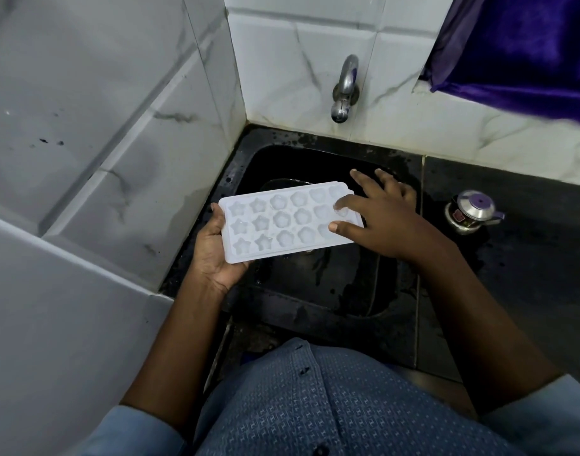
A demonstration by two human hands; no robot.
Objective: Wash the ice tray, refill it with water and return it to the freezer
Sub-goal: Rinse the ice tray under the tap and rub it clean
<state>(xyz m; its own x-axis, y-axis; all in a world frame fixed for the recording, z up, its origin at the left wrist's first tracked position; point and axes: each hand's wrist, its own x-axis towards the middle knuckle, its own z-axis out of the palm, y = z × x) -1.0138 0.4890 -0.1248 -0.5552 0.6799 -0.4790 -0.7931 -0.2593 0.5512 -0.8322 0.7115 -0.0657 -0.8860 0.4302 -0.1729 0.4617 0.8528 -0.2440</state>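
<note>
Ice tray [282, 222] hanging over sink [315, 302].
I'm gripping its end with left hand [216, 251]; splayed right hand [384, 218] pressing far end, risking a flip.

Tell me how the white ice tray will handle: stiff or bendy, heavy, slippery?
The ice tray looks like thin plastic, so probably light. Held at one end by the left hand, it lies flat, so likely fairly stiff. Over a wet sink, its smooth surface may be slippery.
</note>
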